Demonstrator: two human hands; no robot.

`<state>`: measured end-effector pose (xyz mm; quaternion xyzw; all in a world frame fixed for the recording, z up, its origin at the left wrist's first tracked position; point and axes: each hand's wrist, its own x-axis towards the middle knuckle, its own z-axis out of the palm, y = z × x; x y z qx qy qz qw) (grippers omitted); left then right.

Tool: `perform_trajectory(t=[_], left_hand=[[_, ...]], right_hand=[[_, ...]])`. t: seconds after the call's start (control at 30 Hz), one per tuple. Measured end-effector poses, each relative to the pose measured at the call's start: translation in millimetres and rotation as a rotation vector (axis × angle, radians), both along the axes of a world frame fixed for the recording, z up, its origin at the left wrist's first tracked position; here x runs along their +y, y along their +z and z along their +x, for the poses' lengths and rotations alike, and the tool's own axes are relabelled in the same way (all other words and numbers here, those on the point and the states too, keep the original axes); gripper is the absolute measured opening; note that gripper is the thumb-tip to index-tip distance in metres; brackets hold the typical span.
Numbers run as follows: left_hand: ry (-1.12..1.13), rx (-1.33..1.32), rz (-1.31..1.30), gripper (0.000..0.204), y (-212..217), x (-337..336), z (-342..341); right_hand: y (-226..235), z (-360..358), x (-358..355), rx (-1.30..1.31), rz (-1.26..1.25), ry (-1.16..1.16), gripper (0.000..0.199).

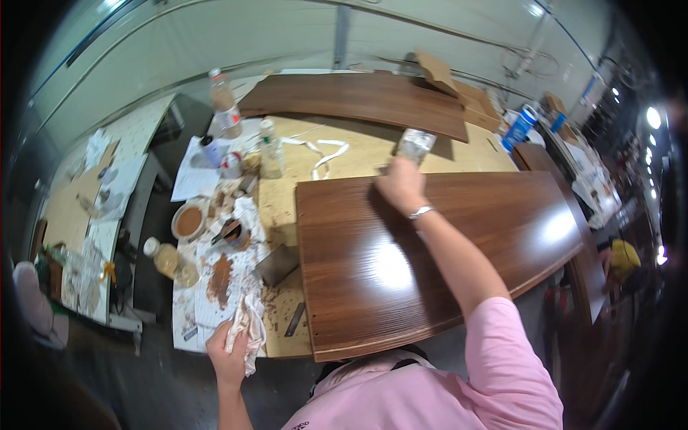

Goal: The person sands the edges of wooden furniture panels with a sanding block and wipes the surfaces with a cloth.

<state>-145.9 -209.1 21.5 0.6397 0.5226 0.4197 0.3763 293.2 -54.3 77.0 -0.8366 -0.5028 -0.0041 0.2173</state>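
The left hand (228, 356) is clutching a rag (249, 331), lower left; the right hand (401, 184) is touching a whitish object (417, 145), grip unclear.

The left hand (226, 351) hides part of the white cloth (251, 337) (crumpled).

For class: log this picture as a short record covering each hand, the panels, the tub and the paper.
Left hand: gripping a crumpled cloth
Right hand: at a silvery item, grip unclear
Near panel: brown, glossy
Far panel: brown, beyond the near one
Tub: open, brown contents
Paper: left of the near panel, brown smear
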Motion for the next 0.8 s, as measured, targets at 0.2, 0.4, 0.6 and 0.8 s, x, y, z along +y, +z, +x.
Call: perform_trajectory(t=[0.2, 0.4, 0.6, 0.8], left_hand=[[-0.118, -0.043, 0.17, 0.019, 41, 20, 60], [-0.163, -0.044, 0.131, 0.03, 67, 25, 110], [-0.309, 0.013, 0.244, 0.031, 105, 20, 221], [-0.428, 0.07, -0.019, 0.038, 92, 22, 402]], right_hand=[[-25, -26, 14, -0.002, 0.171, 0.138, 0.015], [-37, 116, -24, -0.053, 0.228, -0.068, 0.02], [-24, 282, -87, -0.081, 0.136, -0.264, 0.02], [-35, 457, -141, -0.104, 0.155, -0.283, 0.019]])
